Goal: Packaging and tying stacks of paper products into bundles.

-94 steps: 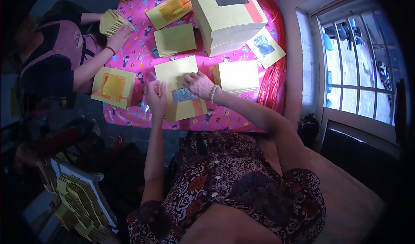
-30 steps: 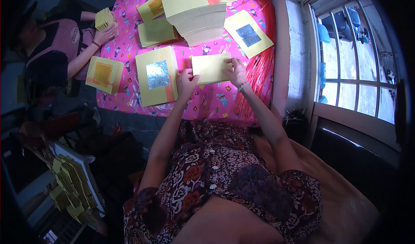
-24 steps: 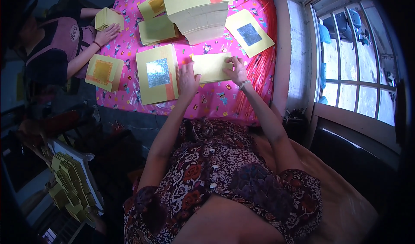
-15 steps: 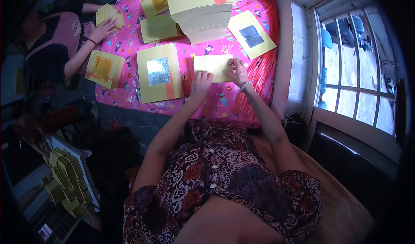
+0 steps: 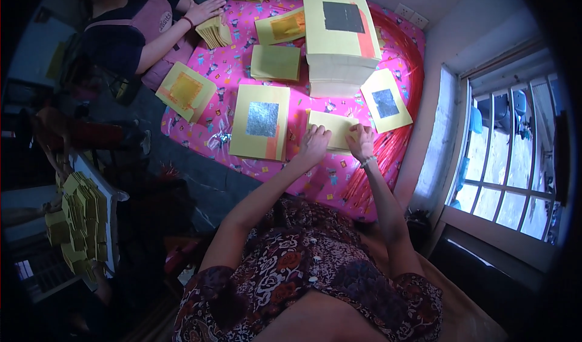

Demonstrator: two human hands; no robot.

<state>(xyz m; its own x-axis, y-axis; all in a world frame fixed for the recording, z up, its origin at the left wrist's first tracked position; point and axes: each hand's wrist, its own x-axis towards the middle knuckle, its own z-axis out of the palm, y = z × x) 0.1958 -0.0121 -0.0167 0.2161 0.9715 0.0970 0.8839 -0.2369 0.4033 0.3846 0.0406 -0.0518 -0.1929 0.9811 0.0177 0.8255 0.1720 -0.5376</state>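
Note:
A small plain yellow sheet lies on the pink patterned cloth, folded or being pressed flat. My left hand rests on its near left edge and my right hand, with a bead bracelet at the wrist, presses its right end. Left of it lies a yellow sheet with a silver foil square and an orange strip. Behind it stands a tall stack of such sheets, and a single one lies to the right.
Another person sits at the far left, a hand on a small yellow pile. More yellow sheets and a gold-foil one lie on the cloth. Folded yellow papers are heaped at the left. A window is on the right.
My hands left the silver-foil sheet and went right to the plain yellow sheet; both have since stayed on it, the left sliding toward the right. The view has shifted.

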